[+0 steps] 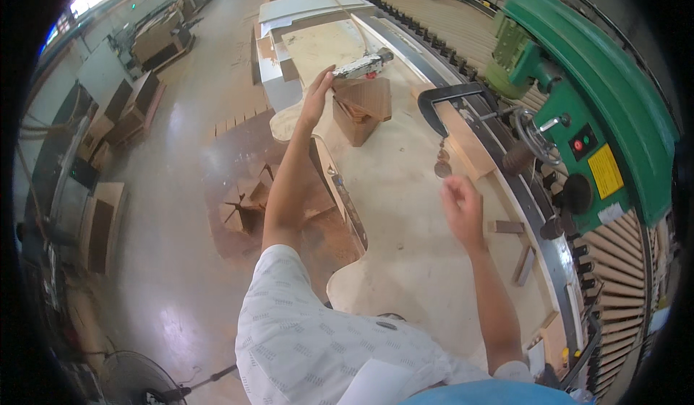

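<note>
Reaching far forward, my left hand [316, 96] has its fingers closed at the near end of a worn white hand tool [359, 66] with a dark tip. A thin hose seems to run up from it. Just below the tool stands a stack of brown triangular wood pieces [361, 112] on the pale worktable [405, 260]. My right hand [463, 206] hovers over the table's right side with curled fingers; whatever they hold, if anything, is hidden. Just above its fingertips are small round brown discs [442, 165], below a black C-shaped clamp [434, 109].
A green machine [578, 109] with a handwheel [536, 138] overhangs the table's right edge. Along that edge lie a light wood strip [463, 141] and small wood blocks [510, 226]. Left of the table, wood offcuts [246, 203] lie on a brown board. A fan [137, 376] stands lower left.
</note>
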Available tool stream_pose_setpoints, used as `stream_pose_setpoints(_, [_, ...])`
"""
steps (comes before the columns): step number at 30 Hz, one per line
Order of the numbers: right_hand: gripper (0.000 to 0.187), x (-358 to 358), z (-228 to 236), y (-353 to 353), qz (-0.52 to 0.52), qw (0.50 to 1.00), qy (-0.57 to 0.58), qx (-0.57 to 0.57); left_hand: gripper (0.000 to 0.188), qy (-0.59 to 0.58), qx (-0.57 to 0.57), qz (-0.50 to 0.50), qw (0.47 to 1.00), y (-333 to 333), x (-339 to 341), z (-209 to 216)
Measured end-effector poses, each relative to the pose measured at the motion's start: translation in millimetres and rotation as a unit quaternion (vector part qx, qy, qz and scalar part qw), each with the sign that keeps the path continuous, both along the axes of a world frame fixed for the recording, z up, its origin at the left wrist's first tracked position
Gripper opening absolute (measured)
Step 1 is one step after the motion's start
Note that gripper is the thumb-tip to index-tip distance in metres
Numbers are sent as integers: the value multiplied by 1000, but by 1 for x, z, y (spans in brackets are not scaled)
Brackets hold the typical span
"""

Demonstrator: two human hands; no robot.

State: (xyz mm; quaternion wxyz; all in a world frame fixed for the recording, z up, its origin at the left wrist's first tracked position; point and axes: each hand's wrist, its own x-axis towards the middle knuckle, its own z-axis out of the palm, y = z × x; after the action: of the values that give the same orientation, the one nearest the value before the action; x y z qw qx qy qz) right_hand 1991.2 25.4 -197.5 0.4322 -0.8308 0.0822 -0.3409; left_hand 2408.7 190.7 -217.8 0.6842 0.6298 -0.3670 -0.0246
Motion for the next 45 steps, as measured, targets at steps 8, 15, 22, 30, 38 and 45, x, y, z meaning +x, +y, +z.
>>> stream_pose_setpoints(8, [51,218,5,-42,33,970,33,237,73,59,-107,41,992,-44,7,-21])
stream_pose_setpoints(15, [82,295,-21,33,-74,941,2,330,71,198,-200,48,958,-57,7,-28])
stream_pose_setpoints(22, [59,326,-27,-7,-95,909,-110,392,62,165,-167,106,966,-55,4,-24])
stream_pose_setpoints(30, [39,349,-62,-49,112,906,-122,389,65,154,-158,167,961,-67,8,-35])
stream_pose_setpoints(38, [45,354,-43,-17,65,883,-109,453,58,103,-341,86,930,-84,22,-70])
stream_pose_setpoints(45, [54,350,-43,-27,96,888,-76,443,49,4,-170,173,970,-65,16,-55])
